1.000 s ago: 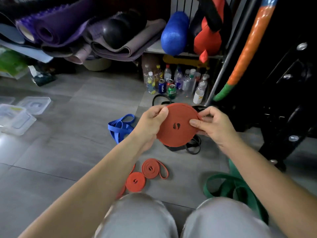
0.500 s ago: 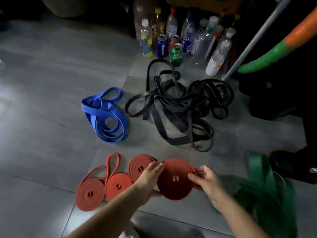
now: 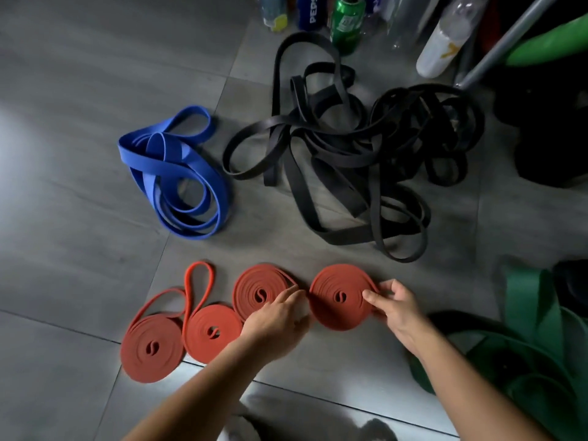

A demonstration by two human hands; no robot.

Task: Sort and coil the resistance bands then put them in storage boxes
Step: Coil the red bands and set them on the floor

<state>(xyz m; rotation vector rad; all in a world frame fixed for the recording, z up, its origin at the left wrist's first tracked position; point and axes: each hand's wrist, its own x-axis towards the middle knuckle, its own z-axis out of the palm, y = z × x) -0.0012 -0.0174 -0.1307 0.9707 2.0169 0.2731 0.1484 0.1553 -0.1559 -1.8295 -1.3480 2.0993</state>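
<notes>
Several red resistance band coils lie in a row on the grey floor. The rightmost coil [image 3: 340, 297] rests flat, with my right hand [image 3: 393, 305] pinching its right edge and my left hand [image 3: 278, 316] touching its left edge, over the neighbouring coil [image 3: 259, 294]. Two more coils [image 3: 211, 332] [image 3: 151, 348] lie further left, with loose tails looping upward. A blue band [image 3: 178, 176] lies uncoiled behind them. A tangle of black bands [image 3: 350, 160] sits at centre right. Green bands [image 3: 525, 345] pile at the right.
Bottles and cans [image 3: 345, 20] stand along the far edge, with a white bottle [image 3: 440, 46] beside a slanting metal pole [image 3: 506, 36]. Dark equipment fills the right side. My knees show at the bottom edge.
The red coil came down from in front of my chest to the floor, at the right end of the row. The view tilted down and closer, so the storage boxes left the frame.
</notes>
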